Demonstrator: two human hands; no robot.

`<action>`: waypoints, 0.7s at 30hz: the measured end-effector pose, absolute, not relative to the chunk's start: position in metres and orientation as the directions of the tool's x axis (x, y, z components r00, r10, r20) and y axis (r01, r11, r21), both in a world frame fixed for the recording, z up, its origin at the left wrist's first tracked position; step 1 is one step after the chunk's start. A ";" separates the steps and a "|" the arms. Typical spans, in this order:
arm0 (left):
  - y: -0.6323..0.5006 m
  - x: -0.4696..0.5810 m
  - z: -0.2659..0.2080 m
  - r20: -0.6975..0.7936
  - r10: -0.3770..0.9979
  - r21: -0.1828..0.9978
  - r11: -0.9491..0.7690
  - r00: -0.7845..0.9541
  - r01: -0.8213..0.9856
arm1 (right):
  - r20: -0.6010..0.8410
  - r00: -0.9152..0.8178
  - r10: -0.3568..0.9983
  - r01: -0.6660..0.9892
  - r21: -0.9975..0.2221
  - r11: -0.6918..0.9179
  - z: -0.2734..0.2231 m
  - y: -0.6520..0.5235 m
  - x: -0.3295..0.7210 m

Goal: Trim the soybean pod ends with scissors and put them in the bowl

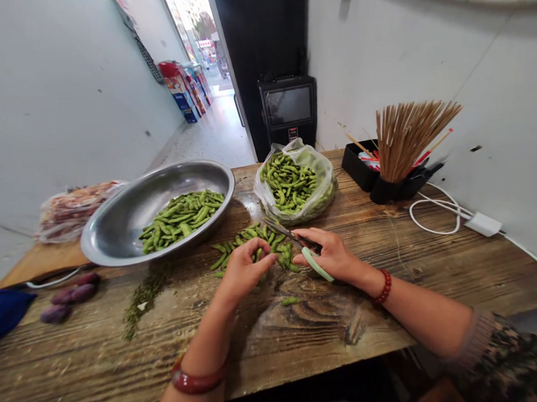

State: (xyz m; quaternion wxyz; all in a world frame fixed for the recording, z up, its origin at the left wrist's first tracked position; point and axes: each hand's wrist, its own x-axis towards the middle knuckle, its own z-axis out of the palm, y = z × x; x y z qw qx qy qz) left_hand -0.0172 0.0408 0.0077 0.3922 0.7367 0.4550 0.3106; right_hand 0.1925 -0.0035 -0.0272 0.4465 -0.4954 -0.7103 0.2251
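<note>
My right hand (329, 255) grips a pair of scissors (318, 264) with pale green handles. Their dark blades point up and left, over a loose pile of green soybean pods (247, 232) on the wooden table. Left of the blades, my left hand (248, 269) is closed, thumb and forefinger drawn together; whatever it may hold is hidden or too small to make out. A single pod (290, 301) lies nearer the table's front edge. Behind the pile stands a clear plastic bag (326, 182) full of pods. To the left, a steel basin (115, 225) contains more pods.
Dark trimmings (142, 299) and several purple, round-ended vegetables or fruits (69, 295) lie at left. A bagged item (75, 210) rests on a wooden board (20, 265). At right are a black holder (360, 168) with thin sticks (405, 138) and a white cable with an adapter (483, 224).
</note>
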 end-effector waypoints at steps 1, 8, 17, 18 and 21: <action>0.040 -0.018 0.010 0.070 0.921 0.914 -0.214 0.383 0.346 | 0.412 -0.106 0.905 0.501 -0.764 0.407 -0.027 -0.004 0.192; 0.034 -0.022 0.013 -0.109 0.903 0.994 0.108 0.416 0.026 | 0.387 -0.165 0.907 0.491 -0.766 0.416 -0.024 -0.005 0.190; 0.032 -0.018 0.015 -0.101 0.913 0.988 0.045 0.395 0.150 | 0.390 -0.240 0.889 0.477 -0.750 0.458 -0.022 -0.007 0.189; 0.032 -0.019 0.015 -0.100 0.913 0.986 0.037 0.396 0.162 | 0.393 -0.243 0.887 0.479 -0.746 0.463 -0.022 -0.007 0.189; 0.034 -0.020 0.012 -0.078 0.917 0.980 -0.002 0.391 0.201 | 0.395 -0.250 0.884 0.484 -0.740 0.467 -0.022 -0.007 0.188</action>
